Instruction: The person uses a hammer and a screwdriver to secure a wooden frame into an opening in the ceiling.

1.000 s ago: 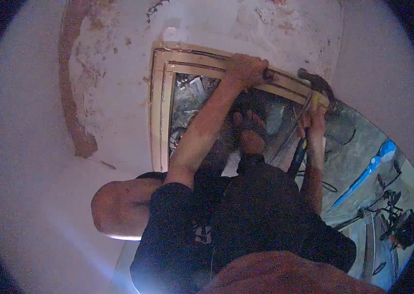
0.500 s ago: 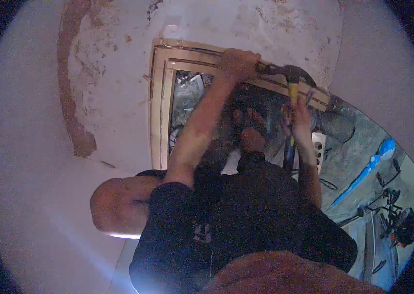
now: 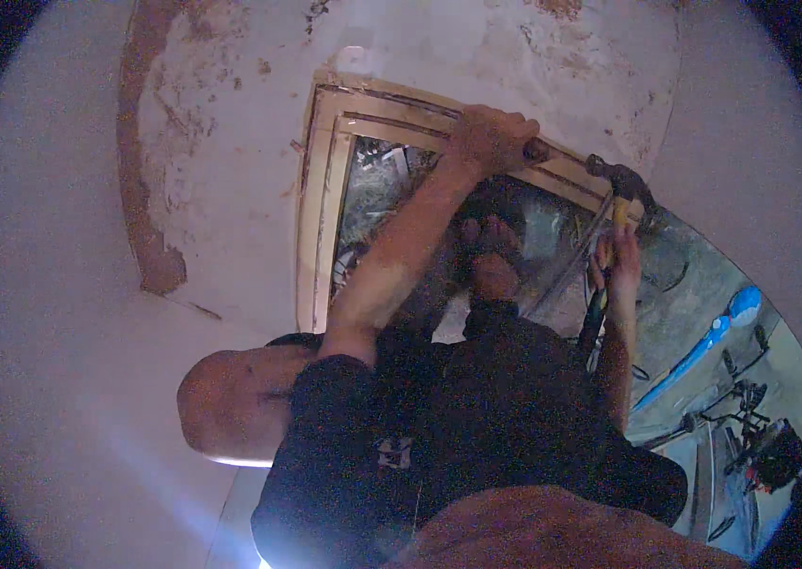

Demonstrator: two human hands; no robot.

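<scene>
Along the upper bar of a pale wooden frame, my left hand is closed around a tool. Only the tool's dark rounded end sticks out past my fingers; its other end is hidden. To the right, my right hand grips a claw hammer by its yellow and dark handle. The hammer's dark head stands above that hand, facing the tool's end across a gap.
Rough, patchy plaster wall borders the frame. Below are my bare foot and a grey floor. Farther right lie a long blue object with a rounded end and a dark tangle of cords and small items. A thin pale strip slants beside the hammer.
The hammer in my right hand has drawn away to the right from the tool's end. My left hand keeps its hold on the frame's bar; the whole view has shifted slightly.
</scene>
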